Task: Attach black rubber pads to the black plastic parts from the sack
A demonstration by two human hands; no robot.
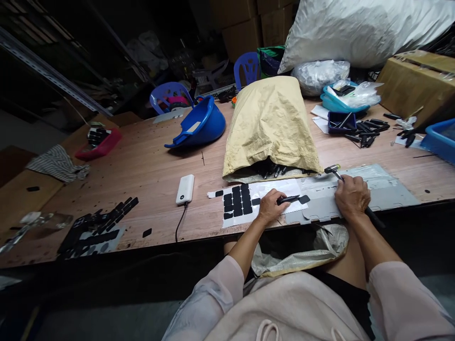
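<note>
1. At the left of the table (142,166), a pink basket (110,142) stands near a striped cloth (59,163); a pile of black parts (97,239) lies by the front edge, with a lone black patch (147,232) to its right
2. Further right, a white power bank (185,189) lies with its cable plugged in, and a blue scoop (215,121) rests tilted behind it
3. Rows of black pads (237,200) lie on white paper (263,188), in front of a yellow sack (270,118) whose open mouth shows dark pieces
4. The left hand (272,204) is over the paper, thumb and fingers closed on a slim black piece (289,199) that points right, towards a rounded black pad (304,199); whether the two touch I cannot tell
5. The right hand (352,195) is clamped round a hammer (332,169) above the grey board (320,207); the step in hand seems to be steadying the piece with the hammer ready, and the next move calls for a firm left grip, fingers clear of its head
6. At far right, black handles (366,131) lie beside a navy tray (332,128), near a cardboard box (408,90)
</note>
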